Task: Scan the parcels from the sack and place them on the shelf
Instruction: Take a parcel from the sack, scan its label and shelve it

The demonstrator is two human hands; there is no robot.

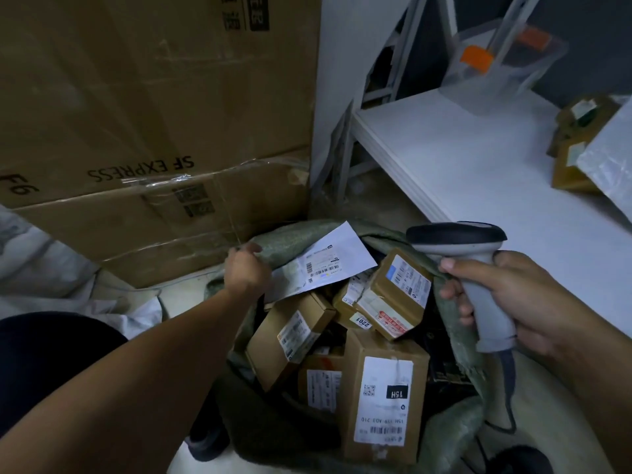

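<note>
A green woven sack (455,436) lies open on the floor below me, filled with several brown cardboard parcels (383,395) bearing white labels. My left hand (244,271) grips the edge of a flat white envelope parcel (328,260) at the sack's far rim; its barcode label faces up. My right hand (506,299) grips the handle of a grey barcode scanner (458,237), whose dark head points left toward the envelope. The white shelf (478,159) stretches to the upper right.
Large taped cardboard boxes (136,114) stand stacked at the left. On the shelf sit a clear plastic bag with orange items (492,63), brown parcels (574,165) and a white mailer (612,162) at the right edge. The scanner's cable (511,398) hangs down.
</note>
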